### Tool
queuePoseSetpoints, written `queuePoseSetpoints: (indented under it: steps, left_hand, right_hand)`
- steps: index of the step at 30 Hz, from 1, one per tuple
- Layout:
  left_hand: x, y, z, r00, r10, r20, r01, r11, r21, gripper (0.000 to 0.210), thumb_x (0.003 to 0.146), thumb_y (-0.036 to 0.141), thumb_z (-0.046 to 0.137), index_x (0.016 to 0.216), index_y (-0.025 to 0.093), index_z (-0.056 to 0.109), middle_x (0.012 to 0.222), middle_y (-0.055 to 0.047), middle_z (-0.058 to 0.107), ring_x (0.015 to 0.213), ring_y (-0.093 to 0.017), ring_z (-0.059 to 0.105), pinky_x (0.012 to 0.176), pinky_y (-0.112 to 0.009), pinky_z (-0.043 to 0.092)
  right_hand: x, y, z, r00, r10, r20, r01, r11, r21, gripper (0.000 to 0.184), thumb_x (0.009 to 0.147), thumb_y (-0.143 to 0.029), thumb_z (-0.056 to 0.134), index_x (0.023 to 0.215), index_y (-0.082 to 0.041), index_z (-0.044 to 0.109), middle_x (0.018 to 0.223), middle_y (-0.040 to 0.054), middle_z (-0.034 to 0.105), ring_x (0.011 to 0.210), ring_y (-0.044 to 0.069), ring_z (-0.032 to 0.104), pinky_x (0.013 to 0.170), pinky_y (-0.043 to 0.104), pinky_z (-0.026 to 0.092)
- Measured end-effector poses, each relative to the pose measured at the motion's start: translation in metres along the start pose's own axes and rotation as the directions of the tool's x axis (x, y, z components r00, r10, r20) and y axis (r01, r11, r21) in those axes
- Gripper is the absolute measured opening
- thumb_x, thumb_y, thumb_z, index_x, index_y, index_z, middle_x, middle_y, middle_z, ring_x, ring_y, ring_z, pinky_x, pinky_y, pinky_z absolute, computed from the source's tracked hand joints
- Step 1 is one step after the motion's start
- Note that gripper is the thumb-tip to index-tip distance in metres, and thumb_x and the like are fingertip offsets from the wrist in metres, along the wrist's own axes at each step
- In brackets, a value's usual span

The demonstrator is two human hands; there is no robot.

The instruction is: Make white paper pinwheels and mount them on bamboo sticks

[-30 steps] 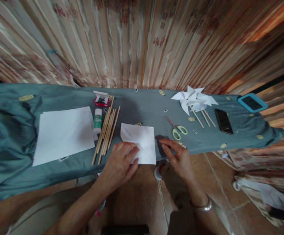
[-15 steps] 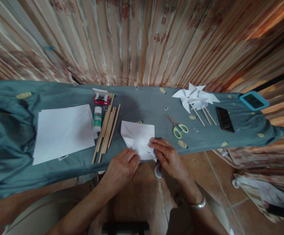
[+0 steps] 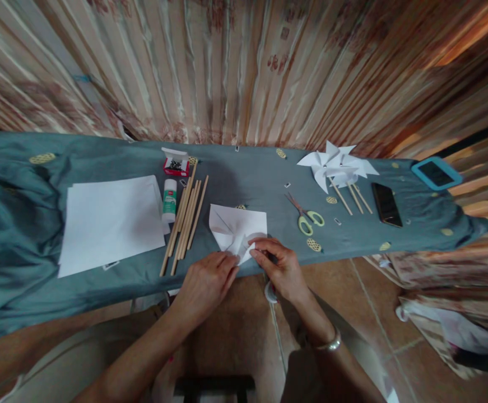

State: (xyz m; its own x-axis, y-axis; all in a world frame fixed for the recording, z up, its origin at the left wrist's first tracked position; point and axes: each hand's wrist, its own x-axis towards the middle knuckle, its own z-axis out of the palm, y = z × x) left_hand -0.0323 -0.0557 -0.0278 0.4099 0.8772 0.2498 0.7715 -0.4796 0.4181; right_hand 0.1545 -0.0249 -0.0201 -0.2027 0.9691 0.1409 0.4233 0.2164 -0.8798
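A white paper square (image 3: 252, 221) with diagonal cuts lies at the near edge of the cloth-covered table. My left hand (image 3: 210, 277) is closed on its near left side, the fingers pressed at the paper's middle. With thumb and forefinger, my right hand (image 3: 279, 263) pinches a corner of the same sheet, folded up and bent inward toward the centre. The paper's near edge is partly hidden by my fingers. Left of it lie several wooden sticks (image 3: 188, 218); scissors (image 3: 304, 215) with green handles rest to its right.
A stack of white paper (image 3: 111, 224) lies left, beside a glue stick (image 3: 169, 200) and an open red box of pins (image 3: 175, 163). Paper pinwheels (image 3: 338, 163) on sticks, a black phone (image 3: 386, 204) and a blue-framed device (image 3: 437, 172) are at the right.
My right hand has moved slightly left and inward, lifting a paper corner and bending it toward the middle. My left hand stays on the paper.
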Motion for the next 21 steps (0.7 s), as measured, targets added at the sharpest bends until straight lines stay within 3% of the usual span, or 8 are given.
queuePoseSetpoints:
  steps: [6,13,16,18,21]
  left_hand:
    - [-0.003,-0.003,0.005,0.997,-0.040,-0.068,0.034,0.995,-0.099,0.025,0.089,0.016,0.047,0.113,0.018,0.052,0.089,-0.007,0.071,0.075,-0.018,0.069,0.068,-0.029,0.056]
    - [-0.001,-0.005,0.005,0.996,-0.085,-0.027,0.081,0.985,-0.151,0.016,0.090,0.017,0.048,0.105,0.019,0.053,0.088,-0.005,0.070,0.076,-0.018,0.069,0.071,-0.028,0.055]
    - [-0.002,-0.005,0.005,0.994,-0.097,-0.044,0.088,0.980,-0.181,0.029,0.091,0.017,0.047,0.121,0.017,0.047,0.089,-0.005,0.070,0.074,-0.017,0.069,0.068,-0.028,0.056]
    - [-0.003,-0.005,0.005,0.996,-0.066,-0.057,0.055,0.984,-0.172,0.035,0.092,0.017,0.045,0.127,0.017,0.043,0.091,-0.005,0.070,0.077,-0.017,0.069,0.069,-0.028,0.056]
    - [-0.005,-0.004,0.005,0.997,0.017,-0.076,-0.028,0.989,-0.143,0.029,0.093,0.015,0.043,0.121,0.019,0.050,0.100,-0.007,0.069,0.088,-0.017,0.068,0.077,-0.029,0.056]
  right_hand:
    - [-0.003,-0.009,0.010,0.999,0.024,-0.044,-0.030,0.990,-0.141,0.019,0.084,-0.027,0.062,0.102,-0.024,0.068,0.096,0.0048,0.070,0.085,0.019,0.064,0.081,0.034,0.052]
    - [-0.005,-0.010,0.012,0.994,0.092,-0.057,-0.091,0.996,0.019,0.012,0.083,-0.028,0.062,0.093,-0.023,0.069,0.086,0.0016,0.069,0.075,0.016,0.063,0.071,0.028,0.052]
    - [-0.004,-0.008,0.013,0.992,0.099,-0.083,-0.100,0.995,-0.011,0.010,0.083,-0.026,0.062,0.088,-0.023,0.070,0.082,0.0012,0.069,0.073,0.016,0.063,0.070,0.028,0.051]
    - [-0.004,-0.007,0.014,0.990,0.103,-0.095,-0.109,0.992,-0.058,0.010,0.083,-0.026,0.061,0.088,-0.023,0.070,0.082,0.0016,0.069,0.072,0.016,0.063,0.070,0.029,0.052]
    - [-0.004,-0.008,0.015,0.993,0.069,-0.098,-0.084,0.984,-0.156,0.011,0.085,-0.025,0.060,0.090,-0.023,0.070,0.083,0.0026,0.070,0.076,0.018,0.064,0.074,0.031,0.052]
